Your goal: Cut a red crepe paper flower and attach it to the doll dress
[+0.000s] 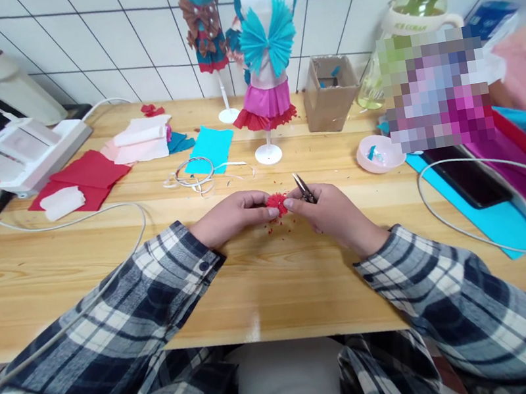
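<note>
At the far left of the wooden surface (279, 301), a white power strip (59, 153) lay near the tiled wall. To its right, red sheets (94, 174) lay with a white roll (63, 204) on their near edge; pale folded paper (141, 139) lay just beyond them. A bright blue sheet (213, 148) followed, with a loose coil of thin cord at its near corner. Your left hand (234, 218) was closed to a pinch, thumb and fingers gripping the left edge of the red pleated rosette (277, 205). The rosette was between your two hands, above small red scraps on the surface. Behind it stood a dress form (268, 76) with a blue pleated bow, a magenta skirt and a red hem. Your right hand (335, 212) pinched the rosette's right edge and also held scissors (305, 189), tips pointing away from you. Farther right stood an open cardboard box (328, 103), then a pink bowl (372, 164). A dark phone (464, 178) lay at the right, partly over blue paper (517, 240).
</note>
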